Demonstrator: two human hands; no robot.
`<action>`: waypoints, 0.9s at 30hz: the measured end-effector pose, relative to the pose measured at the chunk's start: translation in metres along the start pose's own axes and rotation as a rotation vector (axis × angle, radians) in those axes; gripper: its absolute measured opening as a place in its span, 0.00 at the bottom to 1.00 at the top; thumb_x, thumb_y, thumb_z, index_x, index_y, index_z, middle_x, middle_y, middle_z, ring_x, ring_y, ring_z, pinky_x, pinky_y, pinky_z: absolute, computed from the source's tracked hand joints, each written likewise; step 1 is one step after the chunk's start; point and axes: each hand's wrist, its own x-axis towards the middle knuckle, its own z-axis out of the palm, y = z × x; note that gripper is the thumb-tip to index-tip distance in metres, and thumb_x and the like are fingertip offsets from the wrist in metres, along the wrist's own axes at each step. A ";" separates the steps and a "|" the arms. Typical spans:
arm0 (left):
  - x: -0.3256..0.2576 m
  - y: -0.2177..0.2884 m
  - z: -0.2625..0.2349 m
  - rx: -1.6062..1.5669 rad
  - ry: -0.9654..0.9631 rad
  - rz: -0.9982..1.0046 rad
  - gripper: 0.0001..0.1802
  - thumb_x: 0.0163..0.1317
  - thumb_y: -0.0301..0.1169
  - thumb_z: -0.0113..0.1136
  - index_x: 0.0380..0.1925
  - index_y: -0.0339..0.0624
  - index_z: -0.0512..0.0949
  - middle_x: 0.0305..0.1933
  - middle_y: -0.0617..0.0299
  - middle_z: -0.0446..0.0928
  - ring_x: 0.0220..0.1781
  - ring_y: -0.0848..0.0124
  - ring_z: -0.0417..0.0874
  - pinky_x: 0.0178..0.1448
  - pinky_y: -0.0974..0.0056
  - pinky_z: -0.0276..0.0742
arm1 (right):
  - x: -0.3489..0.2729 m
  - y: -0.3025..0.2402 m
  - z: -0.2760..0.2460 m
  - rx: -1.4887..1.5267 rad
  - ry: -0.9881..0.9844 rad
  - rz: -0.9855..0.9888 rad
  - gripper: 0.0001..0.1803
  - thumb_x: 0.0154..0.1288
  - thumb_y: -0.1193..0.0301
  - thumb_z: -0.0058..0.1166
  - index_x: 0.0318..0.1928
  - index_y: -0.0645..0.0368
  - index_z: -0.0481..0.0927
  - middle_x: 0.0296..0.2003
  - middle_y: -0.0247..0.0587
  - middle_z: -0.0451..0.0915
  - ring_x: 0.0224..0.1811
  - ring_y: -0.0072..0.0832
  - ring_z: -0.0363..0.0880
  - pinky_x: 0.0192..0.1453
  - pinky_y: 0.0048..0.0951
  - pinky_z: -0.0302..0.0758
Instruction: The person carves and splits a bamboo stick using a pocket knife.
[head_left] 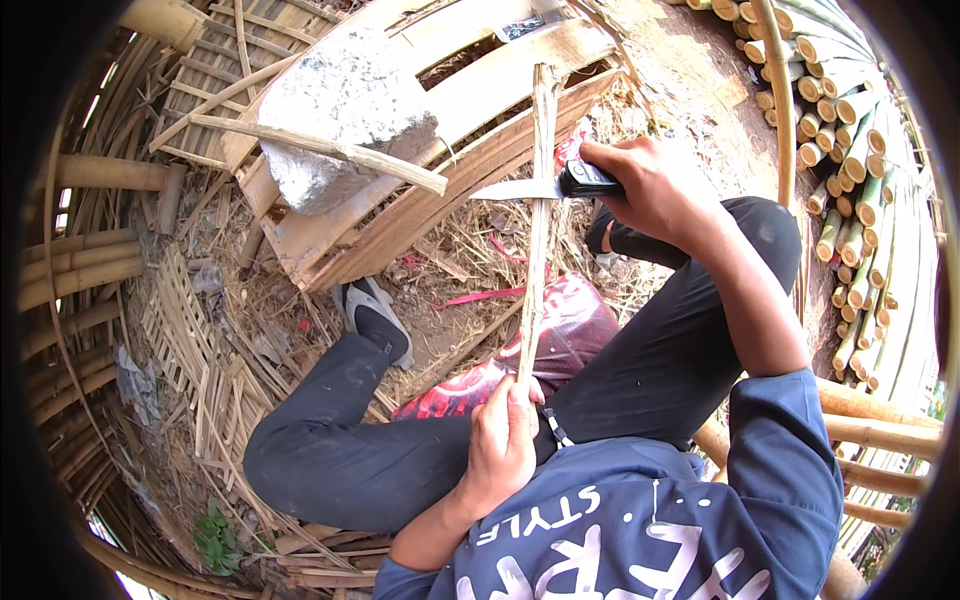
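My left hand (502, 436) is closed round the lower end of a long, thin bamboo strip (536, 262), close to my lap. The strip stretches away from me, and its far end lies over the edge of a wooden pallet (400, 232). In my right hand (652, 185) is a folding knife (522, 189) with a black handle. Its blade points left and crosses the strip in its upper part. Whether the edge bites into the bamboo I cannot tell.
On the pallet sits a foil-covered lump (345, 110) with another bamboo stick (320, 145) across it. Cut bamboo poles (850, 150) are stacked at the far right. Shavings and a woven bamboo piece (180, 320) litter the ground. A red patterned cloth (575, 325) lies between my legs.
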 end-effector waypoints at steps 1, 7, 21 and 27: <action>0.000 0.000 -0.001 -0.038 -0.011 -0.021 0.20 0.82 0.43 0.36 0.37 0.40 0.70 0.18 0.73 0.60 0.16 0.85 0.60 0.18 0.75 0.58 | 0.000 -0.002 0.001 -0.014 0.028 -0.024 0.15 0.56 0.70 0.62 0.45 0.51 0.78 0.27 0.44 0.81 0.33 0.46 0.84 0.36 0.46 0.79; -0.001 0.005 -0.003 -0.030 -0.018 -0.054 0.19 0.82 0.40 0.36 0.36 0.39 0.70 0.18 0.68 0.62 0.15 0.80 0.63 0.21 0.70 0.60 | 0.002 -0.005 0.010 0.038 0.066 -0.025 0.11 0.59 0.69 0.61 0.44 0.50 0.79 0.24 0.44 0.82 0.26 0.44 0.85 0.33 0.43 0.80; -0.007 0.008 -0.002 0.040 -0.018 0.021 0.21 0.82 0.42 0.35 0.36 0.39 0.68 0.18 0.72 0.60 0.16 0.84 0.61 0.18 0.74 0.60 | 0.009 -0.006 0.012 -0.003 0.279 -0.062 0.14 0.56 0.71 0.62 0.43 0.50 0.77 0.24 0.43 0.80 0.32 0.45 0.83 0.33 0.46 0.77; -0.010 0.010 -0.002 0.019 -0.026 0.019 0.20 0.82 0.42 0.35 0.36 0.39 0.68 0.18 0.73 0.60 0.16 0.85 0.61 0.19 0.74 0.59 | 0.013 0.001 0.011 -0.026 0.296 -0.079 0.14 0.57 0.71 0.61 0.44 0.51 0.76 0.26 0.45 0.80 0.32 0.46 0.83 0.36 0.47 0.78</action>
